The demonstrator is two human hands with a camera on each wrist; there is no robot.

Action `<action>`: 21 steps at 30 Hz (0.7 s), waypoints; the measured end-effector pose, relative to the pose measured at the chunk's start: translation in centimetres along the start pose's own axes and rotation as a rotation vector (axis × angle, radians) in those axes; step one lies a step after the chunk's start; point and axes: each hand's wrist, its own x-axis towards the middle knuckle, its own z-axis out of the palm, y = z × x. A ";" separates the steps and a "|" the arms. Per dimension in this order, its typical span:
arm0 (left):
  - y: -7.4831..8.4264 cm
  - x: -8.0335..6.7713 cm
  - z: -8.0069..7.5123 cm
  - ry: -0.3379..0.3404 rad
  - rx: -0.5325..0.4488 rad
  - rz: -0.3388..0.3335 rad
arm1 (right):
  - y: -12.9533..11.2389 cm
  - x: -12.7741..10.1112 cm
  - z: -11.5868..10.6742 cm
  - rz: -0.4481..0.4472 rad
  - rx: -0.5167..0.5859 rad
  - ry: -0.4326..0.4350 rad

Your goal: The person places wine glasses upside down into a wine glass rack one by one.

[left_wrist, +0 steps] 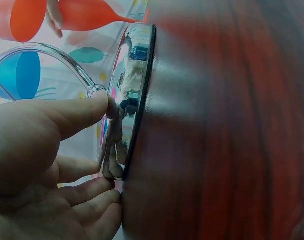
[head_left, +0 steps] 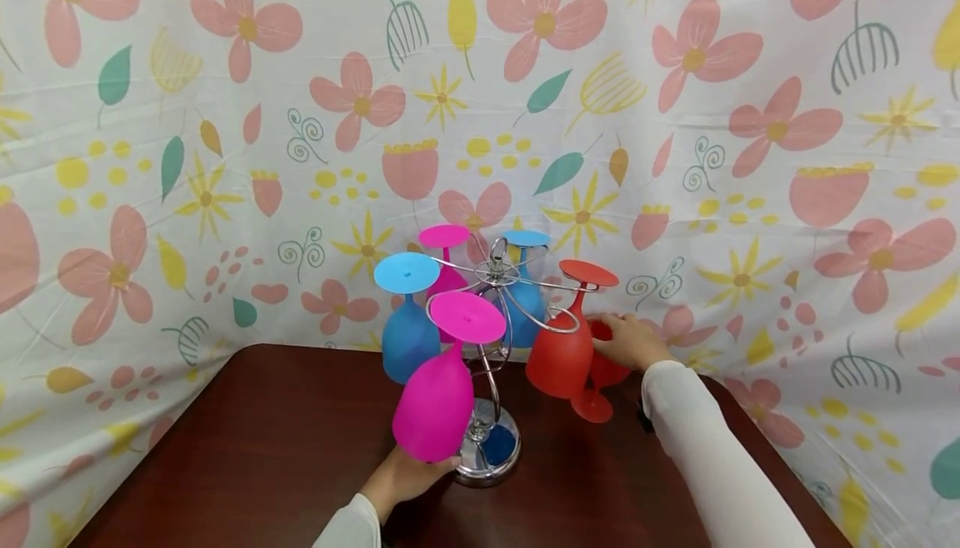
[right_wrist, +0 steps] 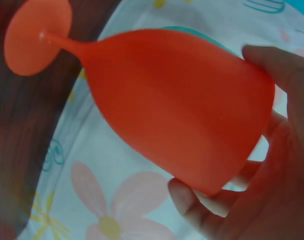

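A chrome wine glass rack (head_left: 495, 275) stands on a round base (head_left: 486, 466). My left hand (head_left: 408, 477) grips the base's edge, thumb on the base and fingers along the rim in the left wrist view. By the rim of its bowl, my right hand (head_left: 633, 341) holds a red wine glass (right_wrist: 176, 100), foot downward, right of the rack. Another red wine glass (head_left: 558, 356) hangs upside down on the rack, partly hiding the held one. Two pink glasses, the nearer pink glass (head_left: 435, 406) in front, and two blue glasses, including the left blue glass (head_left: 409, 340), hang there too.
The rack stands on a dark reddish-brown table (head_left: 247, 448). Behind the table and along its sides hangs a white cloth (head_left: 480, 98) printed with flowers and leaves. A small black object (head_left: 645, 416) shows beside the right sleeve.
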 end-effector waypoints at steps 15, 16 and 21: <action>0.0 -0.1 0.1 -0.007 0.056 0.019 | 1.1 -2.1 -0.3 -0.070 -0.027 0.050; 0.0 -0.1 0.1 -0.010 0.037 0.020 | 1.3 -2.4 -0.3 -0.070 -0.017 0.063; 0.3 0.0 0.6 -0.003 0.081 0.104 | 1.9 -4.4 -1.0 -0.083 0.076 0.121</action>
